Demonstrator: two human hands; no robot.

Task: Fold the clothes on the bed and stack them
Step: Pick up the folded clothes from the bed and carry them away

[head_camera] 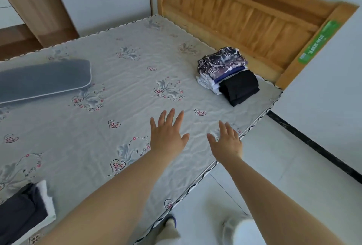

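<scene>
The bed fills most of my view, its pale quilted mattress printed with hearts and flowers and running from 9 o'clock across to 3 o'clock. Its wooden headboard stands along the far edge from 12 to 2 o'clock, with a green sticker on its right post. A long grey cushion lies on the mattress at 10 o'clock. At 7 o'clock, partly cut off by the frame, sits a dark grey garment over a white folded one.

The stack of folded clothes rests near the headboard corner at 2 o'clock: a purple patterned piece on top, blue and white layers beneath. A folded black garment leans against its near side, touching it.

My left hand is stretched out over the middle of the mattress, palm down, fingers straight and spread, holding nothing. My right hand is just beside it toward 3 o'clock, near the mattress edge, likewise flat and spread with nothing in it. Whether either palm touches the fabric I cannot tell.
</scene>
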